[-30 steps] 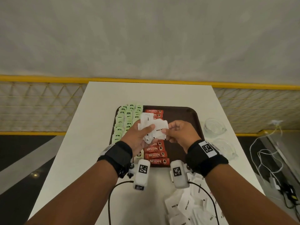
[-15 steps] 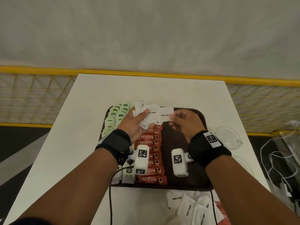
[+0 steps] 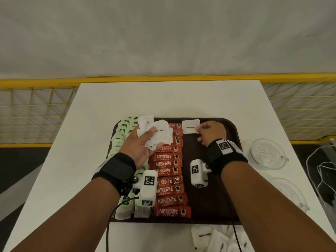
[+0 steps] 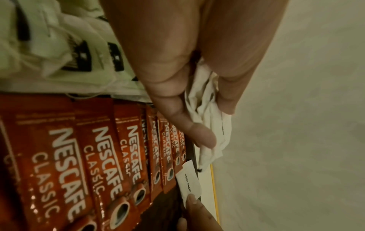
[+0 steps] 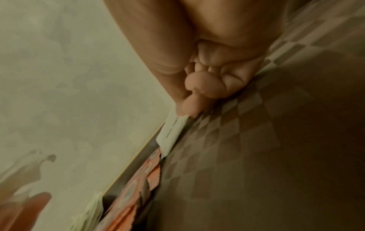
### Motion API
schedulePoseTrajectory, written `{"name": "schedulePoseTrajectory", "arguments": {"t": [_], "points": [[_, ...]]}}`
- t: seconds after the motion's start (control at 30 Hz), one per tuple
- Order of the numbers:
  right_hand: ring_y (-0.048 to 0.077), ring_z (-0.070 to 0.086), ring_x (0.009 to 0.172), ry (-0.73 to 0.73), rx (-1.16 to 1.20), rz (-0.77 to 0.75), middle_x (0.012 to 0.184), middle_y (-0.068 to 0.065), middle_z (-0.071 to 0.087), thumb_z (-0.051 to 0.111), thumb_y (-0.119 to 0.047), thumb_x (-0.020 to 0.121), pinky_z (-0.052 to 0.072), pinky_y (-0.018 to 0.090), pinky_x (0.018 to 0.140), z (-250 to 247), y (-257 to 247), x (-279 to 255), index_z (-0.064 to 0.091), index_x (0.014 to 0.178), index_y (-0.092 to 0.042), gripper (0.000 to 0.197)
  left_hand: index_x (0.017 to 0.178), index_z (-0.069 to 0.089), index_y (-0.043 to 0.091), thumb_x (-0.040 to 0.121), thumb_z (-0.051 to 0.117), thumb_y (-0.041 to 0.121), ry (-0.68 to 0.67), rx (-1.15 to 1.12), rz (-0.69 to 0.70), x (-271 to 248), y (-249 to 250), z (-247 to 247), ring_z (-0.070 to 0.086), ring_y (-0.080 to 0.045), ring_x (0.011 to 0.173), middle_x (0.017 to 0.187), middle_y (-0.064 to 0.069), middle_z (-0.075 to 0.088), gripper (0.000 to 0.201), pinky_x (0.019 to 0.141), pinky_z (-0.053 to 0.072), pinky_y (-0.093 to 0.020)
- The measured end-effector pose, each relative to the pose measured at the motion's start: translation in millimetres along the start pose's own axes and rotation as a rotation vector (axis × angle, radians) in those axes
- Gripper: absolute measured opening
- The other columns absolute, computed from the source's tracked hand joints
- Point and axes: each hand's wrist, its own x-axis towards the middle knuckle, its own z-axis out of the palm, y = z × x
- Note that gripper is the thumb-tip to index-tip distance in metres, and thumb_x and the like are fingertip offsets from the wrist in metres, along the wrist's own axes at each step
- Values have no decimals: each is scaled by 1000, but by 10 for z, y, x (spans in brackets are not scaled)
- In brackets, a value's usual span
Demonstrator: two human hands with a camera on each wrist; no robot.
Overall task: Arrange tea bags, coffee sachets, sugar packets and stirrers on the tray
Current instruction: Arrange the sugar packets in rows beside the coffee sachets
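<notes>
A dark brown tray (image 3: 231,135) lies on the white table. On its left side are rows of pale green tea bags (image 3: 120,135), and beside them a column of red Nescafe coffee sachets (image 3: 168,171) (image 4: 65,164). My left hand (image 3: 145,140) grips a bunch of white sugar packets (image 3: 160,132) (image 4: 209,125) above the sachets. My right hand (image 3: 207,131) pinches a single white sugar packet (image 3: 190,126) (image 5: 171,132) (image 4: 189,182) at the tray's far edge, right of the coffee column.
More white sugar packets (image 3: 211,237) lie loose on the table in front of the tray. Two glass dishes (image 3: 267,153) stand on the table to the tray's right. A yellow railing (image 3: 45,81) runs behind the table, and white cables (image 3: 320,168) hang at the far right.
My right hand has drawn one sugar packet away from the bunch and carried it right and down to the tray's far edge. The left hand still holds the bunch.
</notes>
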Motion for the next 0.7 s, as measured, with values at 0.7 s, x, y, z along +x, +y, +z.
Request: {"name": "schedulePoseTrajectory", "arguments": {"t": [0.7], "points": [[15,66,75,-347,238,-204,93,9,74,71,-18,88,51,25,59,5,-217,-445,69,98,-8,14,129,56,8,88,63,-1,-167,35,-21,123,-142,174,65,-37,112,123,-18,66,42,70,61,-32]]}}
